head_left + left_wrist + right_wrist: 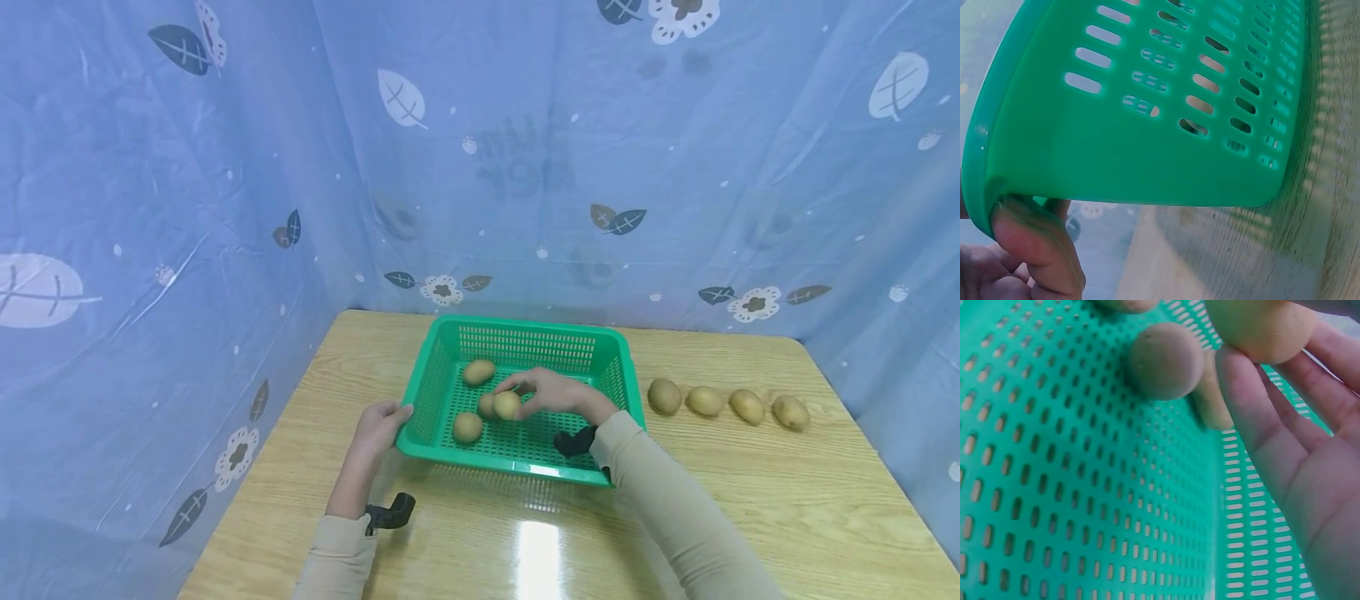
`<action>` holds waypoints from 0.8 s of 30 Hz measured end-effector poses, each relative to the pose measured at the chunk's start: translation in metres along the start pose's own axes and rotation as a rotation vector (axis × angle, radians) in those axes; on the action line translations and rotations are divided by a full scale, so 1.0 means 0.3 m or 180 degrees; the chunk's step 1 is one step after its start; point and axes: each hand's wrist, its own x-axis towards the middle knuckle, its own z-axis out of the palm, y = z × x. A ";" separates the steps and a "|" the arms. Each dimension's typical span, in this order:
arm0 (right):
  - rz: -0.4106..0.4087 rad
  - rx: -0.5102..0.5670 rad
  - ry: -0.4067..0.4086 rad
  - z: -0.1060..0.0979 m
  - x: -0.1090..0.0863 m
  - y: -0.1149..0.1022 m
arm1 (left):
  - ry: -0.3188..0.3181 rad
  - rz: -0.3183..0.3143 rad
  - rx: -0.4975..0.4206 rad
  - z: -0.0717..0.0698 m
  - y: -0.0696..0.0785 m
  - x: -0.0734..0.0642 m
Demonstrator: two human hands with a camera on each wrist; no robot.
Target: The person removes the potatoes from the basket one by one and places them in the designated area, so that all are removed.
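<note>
A green plastic basket (517, 467) with slotted walls stands on the wooden table. My left hand (381, 427) grips its left rim near the front corner; in the left wrist view, curled fingers (1035, 240) hook under that rim. Inside the basket, my right hand (551, 392) pinches a potato (507, 406) between thumb and fingers. The right wrist view shows this held potato (1263, 328) raised over the basket floor. Three more potatoes lie in the left half: one toward the back (478, 372), one (487, 407) partly hidden behind the held one, and one in front (467, 427).
Right of the basket, several potatoes lie in a row on the table (750, 483), from one close to the basket wall (664, 397) to one farthest right (791, 412). Blue patterned curtains (525, 167) hang behind and along both sides of the table.
</note>
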 end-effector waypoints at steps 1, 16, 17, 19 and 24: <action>-0.0045 0.0044 0.0044 -0.004 -0.001 0.000 | 0.0004 -0.0001 -0.0002 0.000 0.000 0.000; -0.0336 0.0564 0.0834 -0.051 -0.049 -0.051 | 0.0020 -0.0043 -0.0016 -0.004 -0.003 0.003; -0.0360 0.0587 0.0901 -0.055 -0.054 -0.053 | 0.0021 -0.0046 -0.0022 -0.004 -0.002 0.003; -0.0409 0.0621 0.0999 -0.063 -0.064 -0.054 | 0.0021 -0.0047 -0.0030 -0.003 0.000 0.003; -0.0483 0.0715 0.1123 -0.077 -0.092 -0.057 | 0.0013 -0.0050 -0.0036 -0.001 0.001 0.002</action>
